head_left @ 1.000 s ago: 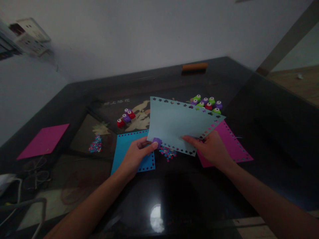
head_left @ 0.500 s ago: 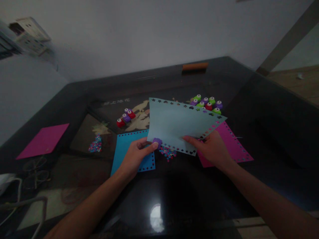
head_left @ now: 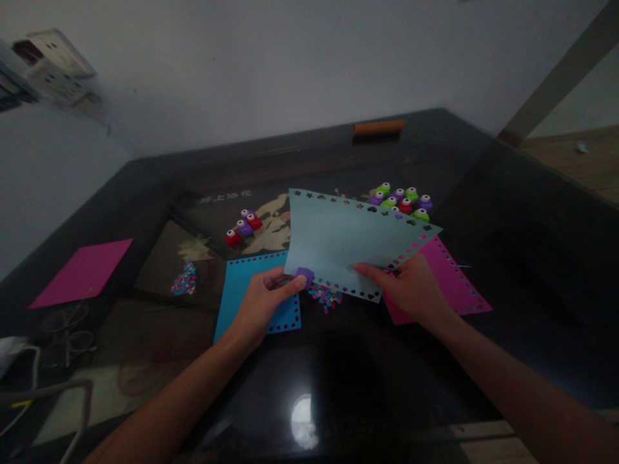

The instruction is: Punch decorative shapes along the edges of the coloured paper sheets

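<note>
A pale blue sheet of paper [head_left: 338,238] is held up above the table, with small shapes punched along three of its edges. My left hand [head_left: 265,293] is closed on a purple craft punch [head_left: 304,277], which sits at the sheet's near left corner; the thumb presses on it. My right hand [head_left: 411,287] grips the sheet's right part, thumb on top and fingers underneath. Below lie a bright blue sheet [head_left: 242,296] and a magenta sheet [head_left: 449,277], both with punched borders. A pile of paper confetti [head_left: 326,298] shows under the sheet's near edge.
Several craft punches [head_left: 405,206] cluster at the back right, and more punches [head_left: 244,227] stand left of the sheet. Further left are another confetti pile [head_left: 184,280], a plain magenta sheet [head_left: 82,274] and glasses [head_left: 70,335]. A brown roll [head_left: 378,129] lies by the wall.
Both hands, the pale blue sheet and the purple craft punch hold almost the same position. The view has shifted very slightly.
</note>
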A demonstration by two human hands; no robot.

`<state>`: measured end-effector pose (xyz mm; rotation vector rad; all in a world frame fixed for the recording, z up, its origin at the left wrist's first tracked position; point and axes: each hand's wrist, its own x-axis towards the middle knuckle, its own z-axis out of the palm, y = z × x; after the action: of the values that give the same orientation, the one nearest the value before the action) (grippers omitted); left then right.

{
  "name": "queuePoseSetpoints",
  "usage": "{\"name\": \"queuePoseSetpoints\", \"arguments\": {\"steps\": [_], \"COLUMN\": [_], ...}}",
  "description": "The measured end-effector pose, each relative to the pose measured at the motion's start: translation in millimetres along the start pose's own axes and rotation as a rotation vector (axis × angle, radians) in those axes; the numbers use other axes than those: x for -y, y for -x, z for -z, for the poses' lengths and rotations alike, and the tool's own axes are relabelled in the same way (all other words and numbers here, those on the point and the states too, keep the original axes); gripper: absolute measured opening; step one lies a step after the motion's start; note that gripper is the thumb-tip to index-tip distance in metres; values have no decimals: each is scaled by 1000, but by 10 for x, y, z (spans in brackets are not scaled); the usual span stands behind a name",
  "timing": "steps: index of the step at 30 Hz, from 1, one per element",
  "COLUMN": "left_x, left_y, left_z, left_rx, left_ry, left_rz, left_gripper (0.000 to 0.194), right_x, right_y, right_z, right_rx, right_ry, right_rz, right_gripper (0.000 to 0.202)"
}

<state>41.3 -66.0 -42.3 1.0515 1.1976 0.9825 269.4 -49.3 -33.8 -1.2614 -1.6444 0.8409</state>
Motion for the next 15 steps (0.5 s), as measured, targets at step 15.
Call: {"name": "queuePoseSetpoints", "arguments": {"steps": [15], "left_x": [22], "left_y": [-9], "left_z": [-7], "left_rx": [22], "left_ry": [-11], "left_rz": [-28], "left_gripper": [21], "right_x": [23], "right_y": [-1], "right_z": [11], "right_rx": [4], "right_ry": [39], "right_rz": [5], "right_gripper": [20]}}
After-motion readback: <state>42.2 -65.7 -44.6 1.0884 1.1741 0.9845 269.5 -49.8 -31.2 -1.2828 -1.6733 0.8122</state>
